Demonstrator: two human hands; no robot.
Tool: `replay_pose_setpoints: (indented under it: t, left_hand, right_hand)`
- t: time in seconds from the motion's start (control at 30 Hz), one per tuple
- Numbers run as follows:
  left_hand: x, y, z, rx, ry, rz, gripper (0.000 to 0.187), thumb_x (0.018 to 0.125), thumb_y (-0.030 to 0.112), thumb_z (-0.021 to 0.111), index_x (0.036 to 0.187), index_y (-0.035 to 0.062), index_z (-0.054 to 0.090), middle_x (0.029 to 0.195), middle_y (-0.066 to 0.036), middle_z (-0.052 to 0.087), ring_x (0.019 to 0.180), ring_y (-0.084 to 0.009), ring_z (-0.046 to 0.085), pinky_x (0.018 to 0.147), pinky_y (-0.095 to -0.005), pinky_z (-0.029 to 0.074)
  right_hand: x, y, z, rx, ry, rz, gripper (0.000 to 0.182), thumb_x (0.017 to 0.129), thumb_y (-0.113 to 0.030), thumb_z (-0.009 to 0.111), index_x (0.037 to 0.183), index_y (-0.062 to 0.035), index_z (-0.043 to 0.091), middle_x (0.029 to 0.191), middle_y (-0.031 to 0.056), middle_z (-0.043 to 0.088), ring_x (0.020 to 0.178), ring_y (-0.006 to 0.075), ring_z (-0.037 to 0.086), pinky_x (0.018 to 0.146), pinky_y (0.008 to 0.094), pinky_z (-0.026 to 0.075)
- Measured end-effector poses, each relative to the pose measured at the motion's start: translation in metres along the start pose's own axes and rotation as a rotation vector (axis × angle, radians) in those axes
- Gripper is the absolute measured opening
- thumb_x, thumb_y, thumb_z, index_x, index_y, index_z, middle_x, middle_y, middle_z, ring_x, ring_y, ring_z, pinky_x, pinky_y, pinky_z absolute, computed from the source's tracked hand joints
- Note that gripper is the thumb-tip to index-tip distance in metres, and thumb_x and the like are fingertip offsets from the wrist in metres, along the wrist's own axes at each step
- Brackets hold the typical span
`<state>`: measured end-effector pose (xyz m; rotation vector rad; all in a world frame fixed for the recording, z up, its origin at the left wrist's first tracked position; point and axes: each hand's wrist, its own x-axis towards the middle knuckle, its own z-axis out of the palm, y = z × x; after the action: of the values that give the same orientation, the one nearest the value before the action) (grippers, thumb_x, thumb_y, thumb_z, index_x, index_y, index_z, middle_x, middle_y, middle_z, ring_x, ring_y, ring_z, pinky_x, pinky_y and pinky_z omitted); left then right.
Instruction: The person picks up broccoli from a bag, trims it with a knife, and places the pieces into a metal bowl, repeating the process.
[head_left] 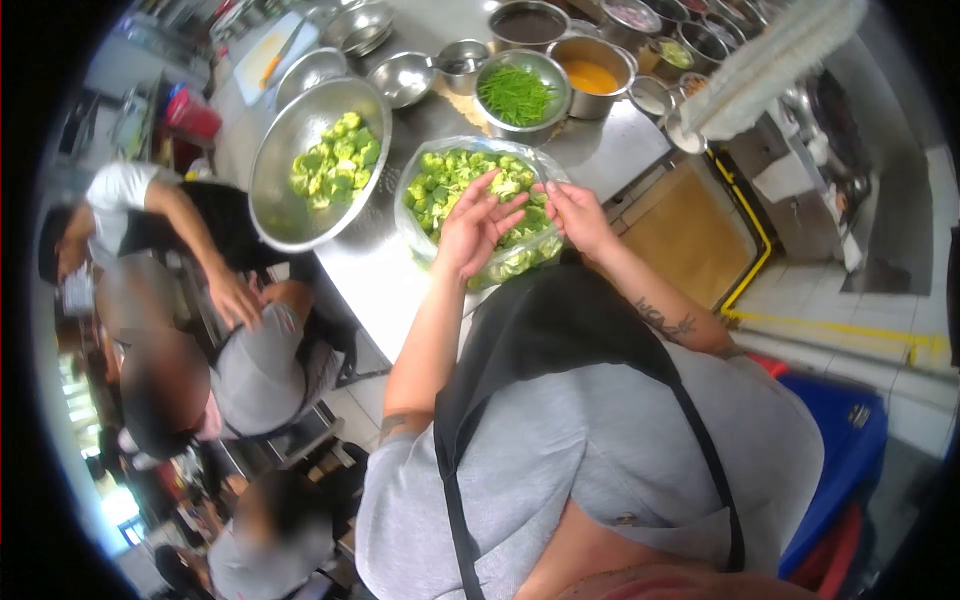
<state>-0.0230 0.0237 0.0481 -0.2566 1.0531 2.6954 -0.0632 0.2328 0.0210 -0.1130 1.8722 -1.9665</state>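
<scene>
Broccoli pieces point(447, 180) fill a clear plastic bag point(549, 248) on the shiny metal desk point(375, 290), right by the person's black apron point(550, 320). The left hand point(470, 225) is over the bag, its fingers loose and spread. The right hand point(578, 215) is at the bag's right side, thumb and finger close together; I can't tell if they pinch anything. A big metal bowl point(275, 165) on the left has more broccoli. Behind the bag, chopped greens point(518, 92) sit beside a pot point(600, 107) of orange liquid point(590, 77).
</scene>
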Motion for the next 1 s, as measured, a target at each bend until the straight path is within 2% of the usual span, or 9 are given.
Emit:
replay_pose_setpoints:
  t: [0.03, 0.13, 0.17, 0.27, 0.3, 0.43, 0.53, 0.8, 1.0]
  left_hand:
    - [-0.003, 0.002, 0.009, 0.013, -0.012, -0.026, 0.063, 0.105, 0.007, 0.05, 0.163, 0.0038, 0.025, 0.142, -0.021, 0.053, 0.117, -0.0319, 0.066, 0.089, -0.0393, 0.059]
    - [-0.002, 0.0, -0.001, 0.013, -0.204, -0.129, 0.055, 0.107, 0.007, 0.046, 0.161, 0.0056, 0.032, 0.129, -0.017, 0.063, 0.115, -0.0298, 0.067, 0.086, -0.039, 0.059]
    - [-0.004, -0.001, 0.009, 0.059, -0.202, -0.148, 0.054, 0.109, 0.011, 0.045, 0.16, 0.0049, 0.032, 0.127, -0.017, 0.064, 0.108, -0.028, 0.069, 0.082, -0.0368, 0.058]
    - [-0.006, -0.005, 0.033, 0.024, -0.286, -0.256, 0.055, 0.108, 0.011, 0.05, 0.16, 0.0045, 0.033, 0.125, -0.016, 0.064, 0.1, -0.0244, 0.07, 0.078, -0.0324, 0.058]
    - [-0.008, -0.011, 0.046, 0.179, -0.28, -0.222, 0.062, 0.103, 0.007, 0.061, 0.159, 0.0039, 0.035, 0.113, -0.013, 0.069, 0.092, -0.0181, 0.069, 0.075, -0.0275, 0.055]
    - [-0.006, -0.03, 0.072, 0.492, -0.419, -0.167, 0.065, 0.095, -0.001, 0.073, 0.153, 0.0017, 0.045, 0.087, -0.005, 0.072, 0.075, -0.008, 0.064, 0.071, -0.0219, 0.051]
    - [0.0, -0.042, 0.107, 0.689, -0.469, -0.137, 0.062, 0.094, -0.001, 0.073, 0.151, 0.0015, 0.048, 0.087, -0.005, 0.072, 0.074, -0.007, 0.063, 0.067, -0.0205, 0.05]
    - [0.026, -0.104, 0.192, 0.669, -0.493, -0.12, 0.064, 0.093, -0.003, 0.074, 0.152, 0.001, 0.048, 0.106, -0.003, 0.07, 0.079, -0.0054, 0.061, 0.068, -0.0201, 0.05]
    - [0.053, -0.155, 0.237, 0.738, -0.444, -0.067, 0.062, 0.094, -0.002, 0.074, 0.151, 0.0006, 0.049, 0.113, -0.002, 0.069, 0.085, -0.0051, 0.06, 0.073, -0.0211, 0.05]
  right_hand:
    - [-0.005, -0.002, 0.003, -0.001, 0.019, -0.017, 0.045, 0.111, -0.039, 0.051, 0.123, 0.0003, 0.069, 0.076, -0.0042, 0.056, 0.062, 0.0046, 0.049, 0.055, 0.022, 0.042]
    - [-0.028, -0.008, 0.009, 0.039, 0.106, -0.06, 0.038, 0.111, -0.033, 0.052, 0.119, -0.0001, 0.07, 0.076, -0.0039, 0.058, 0.062, 0.0052, 0.052, 0.056, 0.0231, 0.044]
    - [-0.038, -0.01, 0.01, 0.057, 0.14, -0.071, 0.035, 0.111, -0.03, 0.053, 0.119, -0.0002, 0.07, 0.077, -0.0035, 0.059, 0.062, 0.0054, 0.052, 0.057, 0.0235, 0.045]
    - [-0.07, -0.017, 0.002, -0.035, 0.24, -0.152, 0.03, 0.11, -0.025, 0.053, 0.114, -0.0005, 0.07, 0.078, -0.0021, 0.062, 0.063, 0.0059, 0.055, 0.058, 0.0248, 0.047]
    - [-0.087, -0.026, -0.001, -0.003, 0.267, -0.142, 0.027, 0.11, -0.024, 0.054, 0.109, -0.0009, 0.069, 0.078, -0.0013, 0.063, 0.064, 0.0061, 0.056, 0.058, 0.0252, 0.047]
    - [-0.135, -0.035, -0.021, 0.012, 0.261, -0.134, 0.02, 0.107, -0.019, 0.059, 0.106, -0.0013, 0.067, 0.079, -0.0013, 0.063, 0.067, 0.0059, 0.057, 0.061, 0.0252, 0.048]
    - [-0.151, -0.038, -0.053, -0.023, 0.254, -0.178, 0.016, 0.105, -0.017, 0.062, 0.105, -0.001, 0.067, 0.08, -0.0005, 0.064, 0.069, 0.0061, 0.058, 0.063, 0.025, 0.049]
    - [-0.174, -0.046, -0.147, -0.244, 0.463, -0.413, 0.024, 0.101, -0.013, 0.07, 0.12, 0.0016, 0.071, 0.086, 0.0019, 0.07, 0.073, 0.0058, 0.06, 0.066, 0.0239, 0.05]
    - [-0.184, -0.041, -0.218, -0.249, 0.465, -0.373, 0.022, 0.098, -0.012, 0.073, 0.116, 0.0001, 0.075, 0.089, 0.0057, 0.074, 0.073, 0.0058, 0.059, 0.064, 0.0241, 0.049]
